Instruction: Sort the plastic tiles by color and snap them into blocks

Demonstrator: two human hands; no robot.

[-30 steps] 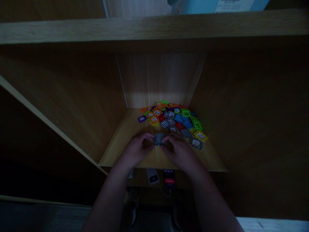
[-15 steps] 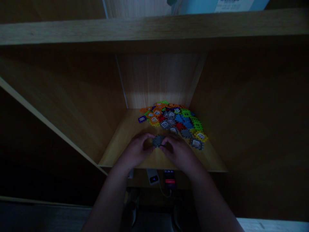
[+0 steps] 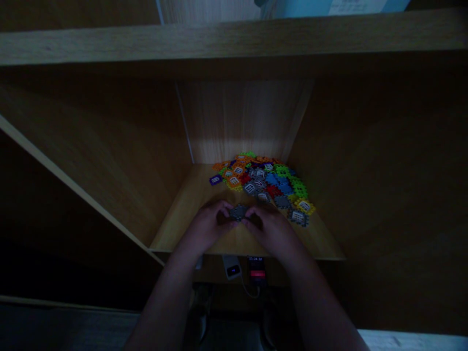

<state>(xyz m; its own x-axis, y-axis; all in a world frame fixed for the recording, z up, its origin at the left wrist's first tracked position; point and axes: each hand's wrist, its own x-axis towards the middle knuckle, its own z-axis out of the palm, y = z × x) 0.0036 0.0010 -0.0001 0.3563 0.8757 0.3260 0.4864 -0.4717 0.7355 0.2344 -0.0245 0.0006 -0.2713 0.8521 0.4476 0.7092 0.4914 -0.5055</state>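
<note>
Between my two hands is a dark grey toothed building tile (image 3: 239, 212), held just above the wooden shelf (image 3: 183, 229). My left hand (image 3: 211, 223) pinches its left side between thumb and fingers. On its right side, my right hand (image 3: 269, 225) grips it the same way. Whether it is one tile or more joined together, I cannot tell in this dim light. Beyond my hands lies a heap of similar tiles in several colours, among them an orange tile (image 3: 234, 181), a blue tile (image 3: 284, 185) and a grey window tile (image 3: 299, 217) near my right hand.
A purple tile (image 3: 215, 180) lies apart at the heap's left. Cabinet walls stand on both sides, and an upper shelf edge (image 3: 234, 41) crosses above, with a blue box (image 3: 310, 7) on it. Below the shelf are a white device (image 3: 232, 268) and a phone (image 3: 256, 271) with a cable.
The grey tile has shifted and turned slightly between my fingers, and my left fingers have moved a little along its edge. The heap has stayed as it was.
</note>
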